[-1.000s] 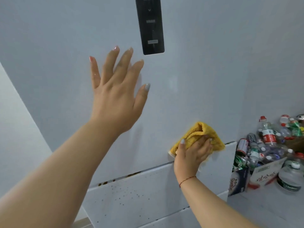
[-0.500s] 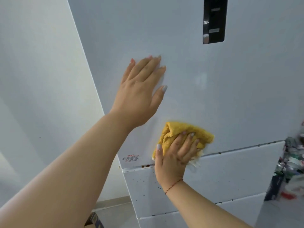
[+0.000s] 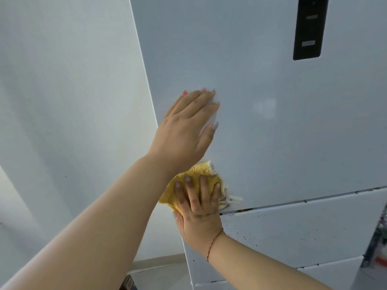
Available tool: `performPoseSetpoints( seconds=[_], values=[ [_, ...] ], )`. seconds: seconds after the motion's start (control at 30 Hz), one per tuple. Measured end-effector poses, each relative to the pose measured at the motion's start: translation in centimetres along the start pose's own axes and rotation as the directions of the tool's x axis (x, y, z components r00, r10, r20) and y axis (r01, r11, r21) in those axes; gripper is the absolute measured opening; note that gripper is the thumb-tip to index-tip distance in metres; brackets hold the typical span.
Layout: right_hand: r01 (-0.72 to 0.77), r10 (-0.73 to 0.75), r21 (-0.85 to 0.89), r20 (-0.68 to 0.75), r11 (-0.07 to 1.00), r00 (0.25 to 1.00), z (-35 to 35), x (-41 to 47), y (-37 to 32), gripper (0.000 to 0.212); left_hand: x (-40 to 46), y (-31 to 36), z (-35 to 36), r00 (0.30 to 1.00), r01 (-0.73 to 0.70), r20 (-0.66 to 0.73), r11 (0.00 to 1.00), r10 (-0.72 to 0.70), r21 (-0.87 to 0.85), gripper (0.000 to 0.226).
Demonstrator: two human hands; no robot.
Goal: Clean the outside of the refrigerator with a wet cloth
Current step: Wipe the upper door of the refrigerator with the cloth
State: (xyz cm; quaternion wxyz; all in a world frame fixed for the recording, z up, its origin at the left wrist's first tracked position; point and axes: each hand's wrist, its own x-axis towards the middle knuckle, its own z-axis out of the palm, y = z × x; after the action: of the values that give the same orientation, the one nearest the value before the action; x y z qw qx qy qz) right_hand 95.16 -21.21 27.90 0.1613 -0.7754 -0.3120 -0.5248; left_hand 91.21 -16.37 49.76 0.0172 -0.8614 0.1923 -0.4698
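While the left hand (image 3: 184, 130) is lying flat on the refrigerator (image 3: 261, 132) door at centre frame, the right hand (image 3: 199, 212) is pressing straight fingers on a yellow cloth (image 3: 188, 185) just below.

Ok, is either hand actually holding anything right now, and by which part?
The right hand presses the yellow cloth flat against the refrigerator door, fingers spread over its middle, with no pinching grip. The left hand rests open on the door, holding nothing.

The refrigerator (image 3: 261, 126) door is smooth and glossy, pale with soft reflections. The cloth (image 3: 194, 181) is fuzzy yellow terry, maybe microfibre. Black control panel (image 3: 310, 28) looks like shiny plastic.
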Motion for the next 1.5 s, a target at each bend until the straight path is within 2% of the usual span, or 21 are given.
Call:
performPoseSetpoints(
  seconds=[0.1,0.2,0.27,0.43,0.6,0.73,0.9,1.0,1.1,1.2,1.27,1.37,1.5],
  values=[
    [0.193,-0.193,-0.046,-0.012,0.98,0.981,0.7,-0.3,1.0,0.066,0.0,-0.4,0.2,1.0,-0.023,-0.002,0.999,0.023,0.022,0.044],
    [0.383,-0.386,-0.057,-0.039,0.922,0.922,0.7,-0.5,3.3,0.06,-0.1,-0.7,0.3,0.999,-0.051,-0.008,0.997,0.052,0.051,0.044],
    [0.482,-0.483,-0.028,0.0,0.875,0.876,-0.2,-0.5,5.2,0.058,-0.1,-1.0,0.2,0.998,-0.07,-0.003,0.995,0.07,0.068,0.043],
    [0.575,-0.57,-0.059,0.08,0.816,0.818,-2.1,-0.5,9.6,0.055,-0.1,-1.2,0.1,0.995,-0.105,0.004,0.991,0.105,0.086,0.043],
    [0.565,-0.556,-0.103,0.099,0.819,0.825,-3.7,-1.5,13.9,0.049,-0.2,-1.3,0.0,0.995,-0.094,0.025,0.99,0.092,0.101,0.044],
    [0.518,-0.509,-0.223,0.102,0.826,0.855,-4.9,-2.7,17.8,0.047,-0.3,-1.2,0.1,0.996,-0.089,0.027,0.989,0.086,0.116,0.045],
    [0.321,-0.314,-0.322,0.075,0.891,0.946,-6.6,-4.7,22.2,0.052,-0.8,-1.0,0.0,0.997,-0.078,0.024,0.993,0.076,0.086,0.045],
    [0.198,-0.193,-0.276,0.046,0.94,0.98,-7.0,-4.7,22.4,0.047,-1.6,-1.2,-0.3,0.999,-0.04,-0.011,0.999,0.041,0.023,0.044],
    [0.079,-0.084,-0.192,-0.018,0.978,0.996,-6.6,-3.6,20.5,0.045,-2.6,-1.7,-0.8,0.991,0.034,-0.126,0.999,-0.037,-0.027,0.043],
    [-0.076,0.067,-0.074,-0.121,0.994,0.99,-5.9,-0.9,17.7,0.047,-3.3,-2.0,-1.2,0.964,0.106,-0.238,0.992,-0.121,-0.075,0.043],
    [-0.12,0.118,0.002,-0.171,0.993,0.978,-5.4,1.5,15.4,0.052,-3.6,-2.3,-1.3,0.952,0.147,-0.253,0.983,-0.171,-0.108,0.043],
    [-0.065,0.072,0.039,-0.211,0.997,0.975,-4.8,4.5,11.5,0.056,-4.1,-2.7,-1.2,0.95,0.173,-0.238,0.976,-0.2,-0.129,0.043],
    [0.161,-0.152,0.031,-0.185,0.987,0.971,-3.5,5.0,7.0,0.051,-4.7,-2.6,-0.8,0.945,0.195,-0.229,0.965,-0.232,-0.173,0.041]
  ],
)
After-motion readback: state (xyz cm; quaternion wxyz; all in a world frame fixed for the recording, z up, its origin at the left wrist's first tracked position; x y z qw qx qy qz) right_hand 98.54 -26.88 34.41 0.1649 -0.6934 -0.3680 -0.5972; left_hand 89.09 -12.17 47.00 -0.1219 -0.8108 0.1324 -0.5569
